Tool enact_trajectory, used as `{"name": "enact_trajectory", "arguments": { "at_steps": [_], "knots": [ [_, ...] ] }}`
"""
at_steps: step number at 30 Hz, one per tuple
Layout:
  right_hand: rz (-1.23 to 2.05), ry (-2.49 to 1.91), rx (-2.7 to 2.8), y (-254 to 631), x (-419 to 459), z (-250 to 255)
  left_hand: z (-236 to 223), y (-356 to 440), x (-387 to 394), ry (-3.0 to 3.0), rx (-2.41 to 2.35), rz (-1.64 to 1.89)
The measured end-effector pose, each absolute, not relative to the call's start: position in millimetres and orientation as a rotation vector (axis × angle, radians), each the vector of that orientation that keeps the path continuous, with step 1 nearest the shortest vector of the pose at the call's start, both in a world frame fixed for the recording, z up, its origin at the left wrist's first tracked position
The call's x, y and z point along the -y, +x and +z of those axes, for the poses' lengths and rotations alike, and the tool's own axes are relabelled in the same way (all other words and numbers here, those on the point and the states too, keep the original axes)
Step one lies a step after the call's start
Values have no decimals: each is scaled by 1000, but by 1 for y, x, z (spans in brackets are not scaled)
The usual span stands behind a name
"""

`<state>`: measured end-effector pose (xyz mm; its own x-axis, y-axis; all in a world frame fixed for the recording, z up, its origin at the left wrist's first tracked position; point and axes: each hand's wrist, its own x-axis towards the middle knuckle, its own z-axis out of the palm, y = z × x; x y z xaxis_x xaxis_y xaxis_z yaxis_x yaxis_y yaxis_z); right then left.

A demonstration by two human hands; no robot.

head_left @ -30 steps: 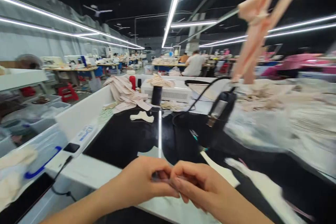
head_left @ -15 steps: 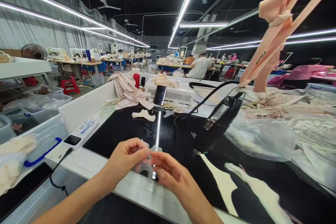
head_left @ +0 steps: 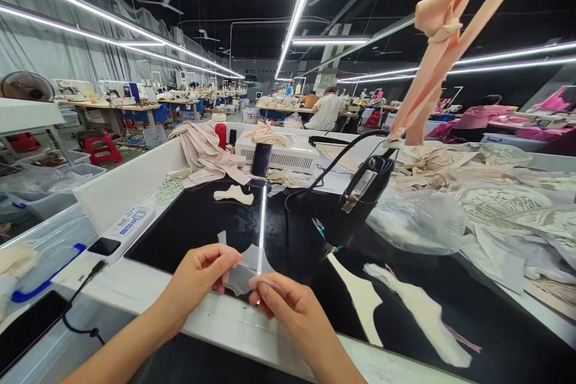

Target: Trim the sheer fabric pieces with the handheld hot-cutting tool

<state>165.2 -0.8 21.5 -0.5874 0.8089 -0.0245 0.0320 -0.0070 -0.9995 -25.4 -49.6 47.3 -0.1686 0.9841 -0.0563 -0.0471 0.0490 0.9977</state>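
Between both hands a thin, see-through whitish piece of fabric (head_left: 243,279) is stretched over the front edge of the black tabletop. My left hand (head_left: 209,267) pinches its left side between thumb and fingers. On the right side, my right hand (head_left: 281,297) grips it, fingers curled. Farther back on the black surface lies a small cream fabric piece (head_left: 234,194). To the right of my right hand rest a long curved cream piece (head_left: 357,297) and a pile of cream strips (head_left: 418,315).
A black device (head_left: 369,189) with a cable hangs on peach straps (head_left: 432,72) over the table. Snips (head_left: 318,228) lie beside it. A plastic bag (head_left: 416,222) sits to the right. A phone (head_left: 261,159) leans against a white vented box (head_left: 288,153). Another person (head_left: 327,111) sits far back.
My hands have moved apart, spreading the sheer fabric that was bunched between them. My view has shifted slightly, so the scene sits farther left.
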Motion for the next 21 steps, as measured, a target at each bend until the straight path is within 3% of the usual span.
{"name": "enact_trajectory", "arguments": {
  "at_steps": [21],
  "knots": [
    [1640,-946,1458,172,-2,24,36,-32,53,981,-1450,1336]
  ]
}}
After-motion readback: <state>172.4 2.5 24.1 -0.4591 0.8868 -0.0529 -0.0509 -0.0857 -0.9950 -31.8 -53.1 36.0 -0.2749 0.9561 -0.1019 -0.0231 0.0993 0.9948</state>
